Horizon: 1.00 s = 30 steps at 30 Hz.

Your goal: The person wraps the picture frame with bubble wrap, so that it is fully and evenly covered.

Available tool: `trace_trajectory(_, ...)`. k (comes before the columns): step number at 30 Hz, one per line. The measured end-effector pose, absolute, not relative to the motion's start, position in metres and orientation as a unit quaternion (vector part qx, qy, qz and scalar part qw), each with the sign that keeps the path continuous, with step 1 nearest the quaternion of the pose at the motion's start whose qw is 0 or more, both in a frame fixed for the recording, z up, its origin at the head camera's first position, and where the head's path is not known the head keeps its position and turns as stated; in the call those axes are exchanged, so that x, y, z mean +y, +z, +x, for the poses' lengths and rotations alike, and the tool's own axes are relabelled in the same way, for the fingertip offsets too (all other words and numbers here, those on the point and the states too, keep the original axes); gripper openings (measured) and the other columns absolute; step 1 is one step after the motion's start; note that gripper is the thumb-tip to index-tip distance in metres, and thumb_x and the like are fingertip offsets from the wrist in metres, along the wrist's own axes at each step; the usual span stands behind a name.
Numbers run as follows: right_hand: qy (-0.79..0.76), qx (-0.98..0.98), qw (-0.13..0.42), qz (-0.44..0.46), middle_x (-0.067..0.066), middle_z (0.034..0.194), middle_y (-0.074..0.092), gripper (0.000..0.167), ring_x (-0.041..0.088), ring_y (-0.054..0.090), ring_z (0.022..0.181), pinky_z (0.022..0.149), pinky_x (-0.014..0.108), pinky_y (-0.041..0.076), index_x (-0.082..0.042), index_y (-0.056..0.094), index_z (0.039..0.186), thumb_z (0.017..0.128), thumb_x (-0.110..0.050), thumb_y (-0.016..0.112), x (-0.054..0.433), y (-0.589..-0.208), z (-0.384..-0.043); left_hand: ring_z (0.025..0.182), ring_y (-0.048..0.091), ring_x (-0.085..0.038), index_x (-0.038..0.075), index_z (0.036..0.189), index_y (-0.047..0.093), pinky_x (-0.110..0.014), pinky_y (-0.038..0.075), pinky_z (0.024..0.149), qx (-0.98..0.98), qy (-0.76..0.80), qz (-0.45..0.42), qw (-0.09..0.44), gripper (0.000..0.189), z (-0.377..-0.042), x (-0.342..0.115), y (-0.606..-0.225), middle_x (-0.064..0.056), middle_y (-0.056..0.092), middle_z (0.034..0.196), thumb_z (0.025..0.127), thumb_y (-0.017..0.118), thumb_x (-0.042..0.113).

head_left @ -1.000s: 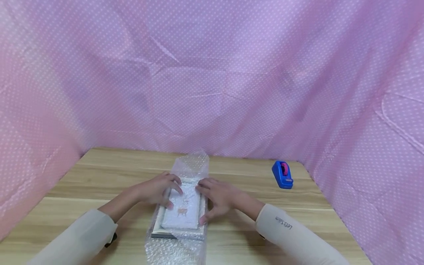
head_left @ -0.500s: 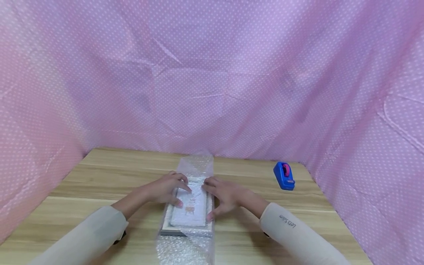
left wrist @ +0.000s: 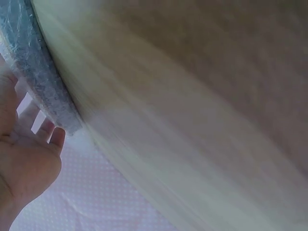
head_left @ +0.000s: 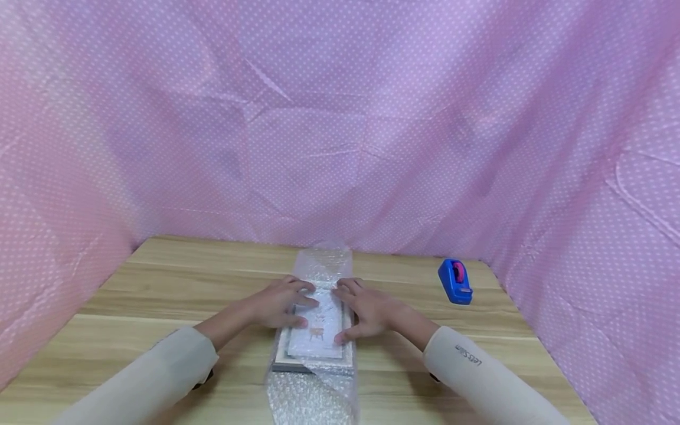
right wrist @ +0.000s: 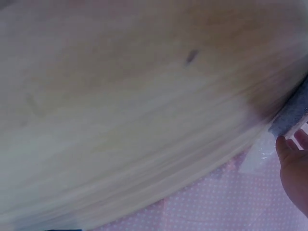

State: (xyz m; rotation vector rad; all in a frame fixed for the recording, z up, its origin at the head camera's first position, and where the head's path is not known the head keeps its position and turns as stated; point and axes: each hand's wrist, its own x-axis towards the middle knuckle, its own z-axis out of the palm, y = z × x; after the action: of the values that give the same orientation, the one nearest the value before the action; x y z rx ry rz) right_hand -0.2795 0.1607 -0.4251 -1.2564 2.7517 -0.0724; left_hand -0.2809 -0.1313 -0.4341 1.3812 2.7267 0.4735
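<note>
The hands lie on either side of a wrapped picture frame, fingers spread and slightly bent, neither curled round anything. At the far left, a pale sleeve (head_left: 143,378) covers the left forearm, a dark band showing under its cuff. The left hand (head_left: 278,304) rests its fingers and thumb on the wrap along the frame's left side. Between the hands, the picture frame (head_left: 319,321) lies flat on the wooden tabletop (head_left: 159,301), a white panel with a small orange-brown drawing showing through the clear bubble wrap (head_left: 313,395). The wrap reaches past the frame at both its near and far ends. The right hand (head_left: 369,310) touches the frame's right side, thumb set apart from the fingers. Its sleeve (head_left: 483,372) carries dark lettering. Farther right, well apart from the hands, stands a blue tape dispenser (head_left: 455,289) with a pink roll (head_left: 458,272). Pink dotted cloth (head_left: 319,118) hangs behind everything.
</note>
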Motion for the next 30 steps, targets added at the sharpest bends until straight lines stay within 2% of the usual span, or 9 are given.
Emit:
trace_trajectory(5,-0.024,0.906,0.061,-0.418,0.017,0.165,0.026,0.111,0.032,0.026,0.151,0.114,0.049,0.040,-0.012,0.033,0.160,0.081,-0.086,0.056,0.168,-0.425,-0.285,0.143,0.035,-0.043,0.020,0.144,0.061,-0.068,0.029,0.113,0.881,0.145,0.448,0.039,0.046,-0.282,-0.127,-0.435,-0.013,0.042,0.159,0.103,0.058,0.041)
trace_trajectory(8,-0.013,0.908,0.070,-0.412,0.015,0.167,0.024,0.112,0.030,0.024,0.153,0.115,0.047,0.039,-0.013,0.032,0.161,0.081,-0.087,0.054,0.172,-0.423,-0.288,0.146,0.031,-0.041,0.021,0.148,0.056,-0.067,0.024,0.116,0.884,0.143,0.440,0.064,0.043,-0.282,-0.125,-0.433,-0.012,0.037,0.162,0.108,0.045,0.032)
trace_trajectory(10,-0.013,0.909,0.076,-0.409,0.014,0.167,0.023,0.112,0.029,0.023,0.153,0.115,0.047,0.039,-0.013,0.032,0.161,0.081,-0.087,0.054,0.175,-0.422,-0.288,0.148,0.028,-0.040,0.021,0.151,0.053,-0.067,0.021,0.117,0.885,0.143,0.434,0.088,0.046,-0.282,-0.124,-0.431,-0.012,0.033,0.164,0.107,0.041,0.026)
trace_trajectory(13,-0.018,0.910,0.080,-0.406,0.013,0.168,0.023,0.112,0.029,0.023,0.153,0.115,0.048,0.039,-0.013,0.033,0.161,0.080,-0.087,0.054,0.177,-0.421,-0.289,0.148,0.025,-0.041,0.019,0.153,0.050,-0.068,0.021,0.116,0.881,0.159,0.429,0.122,0.051,-0.283,-0.124,-0.426,-0.012,0.029,0.166,0.102,0.046,0.023)
trace_trajectory(16,-0.027,0.910,0.079,-0.406,0.013,0.168,0.024,0.112,0.031,0.025,0.152,0.114,0.050,0.039,-0.012,0.035,0.160,0.080,-0.087,0.055,0.179,-0.420,-0.289,0.147,0.025,-0.043,0.016,0.152,0.051,-0.070,0.024,0.115,0.870,0.178,0.440,0.135,0.051,-0.285,-0.125,-0.422,-0.015,0.030,0.165,0.102,0.054,0.027)
trace_trajectory(22,-0.036,0.911,0.076,-0.403,0.011,0.168,0.023,0.112,0.030,0.025,0.152,0.115,0.050,0.038,-0.013,0.036,0.160,0.079,-0.088,0.055,0.180,-0.421,-0.289,0.144,0.029,-0.044,0.016,0.148,0.056,-0.070,0.024,0.114,0.862,0.192,0.455,0.113,0.052,-0.288,-0.125,-0.426,-0.018,0.032,0.163,0.101,0.061,0.039)
trace_trajectory(30,-0.038,0.910,0.071,-0.406,0.011,0.168,0.024,0.114,0.029,0.023,0.152,0.116,0.049,0.037,-0.011,0.037,0.159,0.078,-0.087,0.058,0.180,-0.423,-0.289,0.137,0.036,-0.034,0.024,0.140,0.065,-0.059,0.030,0.110,0.882,0.199,0.418,0.090,0.049,-0.289,-0.117,-0.432,-0.008,0.040,0.161,0.094,0.072,0.037)
